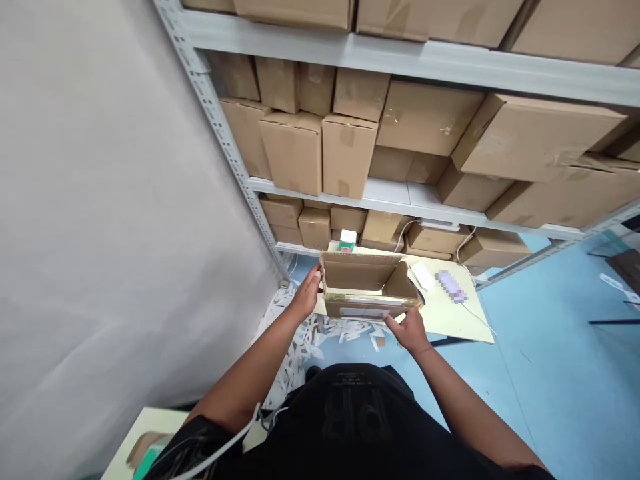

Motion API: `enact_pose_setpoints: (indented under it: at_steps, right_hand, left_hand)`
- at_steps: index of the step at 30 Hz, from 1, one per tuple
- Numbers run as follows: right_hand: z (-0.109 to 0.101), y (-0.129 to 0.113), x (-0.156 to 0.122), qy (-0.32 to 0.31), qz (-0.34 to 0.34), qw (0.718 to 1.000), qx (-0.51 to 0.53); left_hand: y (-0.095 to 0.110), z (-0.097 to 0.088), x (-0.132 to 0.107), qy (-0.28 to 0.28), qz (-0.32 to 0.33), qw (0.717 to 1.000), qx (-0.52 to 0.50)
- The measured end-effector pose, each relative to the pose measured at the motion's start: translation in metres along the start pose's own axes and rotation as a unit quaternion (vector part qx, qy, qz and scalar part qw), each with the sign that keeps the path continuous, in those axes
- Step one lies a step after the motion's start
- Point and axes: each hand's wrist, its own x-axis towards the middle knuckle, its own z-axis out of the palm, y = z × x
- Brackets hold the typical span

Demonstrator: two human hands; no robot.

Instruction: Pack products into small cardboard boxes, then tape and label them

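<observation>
An open-topped cardboard box (365, 308) is held between my two hands over a pale yellow table (450, 323). Its inside faces up, with brown walls and a paler bottom, and a whitish strip runs along its near wall. My left hand (309, 293) grips the left end, fingers along that side. At the near right corner, my right hand (409, 329) is closed on the box with the thumb on the near wall; its other fingers are partly hidden. Something with coloured edges (419, 293) shows at the box's right end.
On the table lie a blurred purple item (451, 285), a white piece (423, 276) and a green-and-white small box (347, 241). Metal shelving (390, 200) full of cardboard boxes stands ahead. Paper strips (295, 333) litter the floor; a grey wall (125, 233) rises at left.
</observation>
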Motion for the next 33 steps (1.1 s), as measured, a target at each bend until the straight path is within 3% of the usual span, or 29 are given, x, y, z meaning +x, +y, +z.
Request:
enact_pose_setpoints:
  at_steps: [4, 7, 11, 14, 18, 21, 25, 30, 33]
  right_hand:
    - [0.013, 0.002, 0.014, -0.006, -0.018, 1.0, 0.013]
    - [0.014, 0.014, 0.029, -0.043, -0.005, 0.993, 0.111]
    - [0.01, 0.036, 0.061, -0.078, 0.108, 0.964, 0.231]
    - [0.01, 0.054, 0.086, -0.075, 0.165, 0.965, 0.189]
    - [0.015, 0.079, 0.103, -0.095, 0.164, 0.975, 0.117]
    - [0.02, 0.093, 0.106, -0.1, 0.132, 0.982, 0.091]
    - [0.019, 0.104, 0.111, -0.109, 0.032, 0.992, 0.05]
    - [0.0, 0.114, 0.111, -0.242, 0.036, 0.965, 0.099]
    - [-0.01, 0.117, 0.105, -0.306, 0.056, 0.945, 0.101]
  left_hand:
    - [-0.017, 0.009, 0.035, -0.11, -0.051, 0.992, -0.043]
    - [-0.033, 0.023, 0.054, -0.12, -0.07, 0.99, -0.025]
    - [-0.059, 0.044, 0.071, -0.111, -0.084, 0.99, 0.014]
    - [-0.078, 0.06, 0.072, -0.13, -0.085, 0.986, 0.055]
    - [-0.096, 0.083, 0.064, -0.139, -0.109, 0.976, 0.124]
    - [-0.103, 0.094, 0.062, -0.111, -0.081, 0.977, 0.166]
    - [-0.108, 0.1, 0.069, -0.046, 0.004, 0.977, 0.209]
    - [-0.112, 0.102, 0.075, 0.009, 0.011, 0.979, 0.202]
    - [-0.113, 0.1, 0.075, 0.008, 0.013, 0.984, 0.176]
